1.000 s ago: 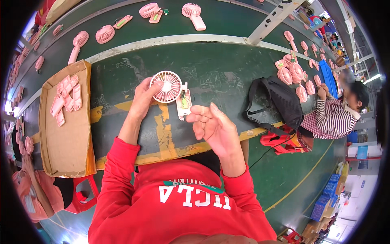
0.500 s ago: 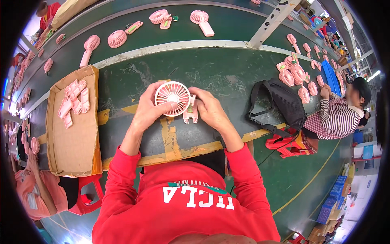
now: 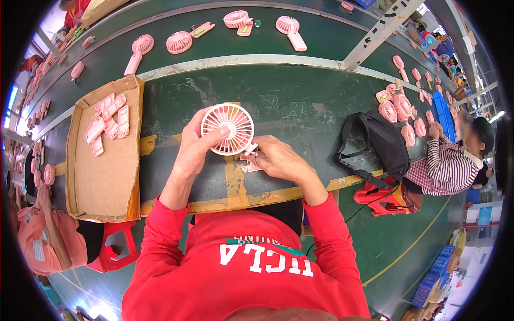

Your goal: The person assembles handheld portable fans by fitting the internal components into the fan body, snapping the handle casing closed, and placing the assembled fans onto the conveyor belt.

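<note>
My left hand is closed round the round head of a small pink-and-white handheld fan, its thumb lying across the front grille. The grille faces up over the dark table. Just below the fan head on its right, my right hand pinches a pink fan handle part with an open, notched end. A small white joint links the head and this part. My right fingertips partly cover the handle part, so its inside hardly shows.
On the left lies a shallow cardboard box with several pink handle covers. A black bag sits to the right, with a pile of pink fans beyond. Conveyor fans lie behind a metal rail. People sit at both sides.
My right hand has moved slightly down, and the handle part now tilts relative to the fan head. The background has shifted to the right in the picture.
</note>
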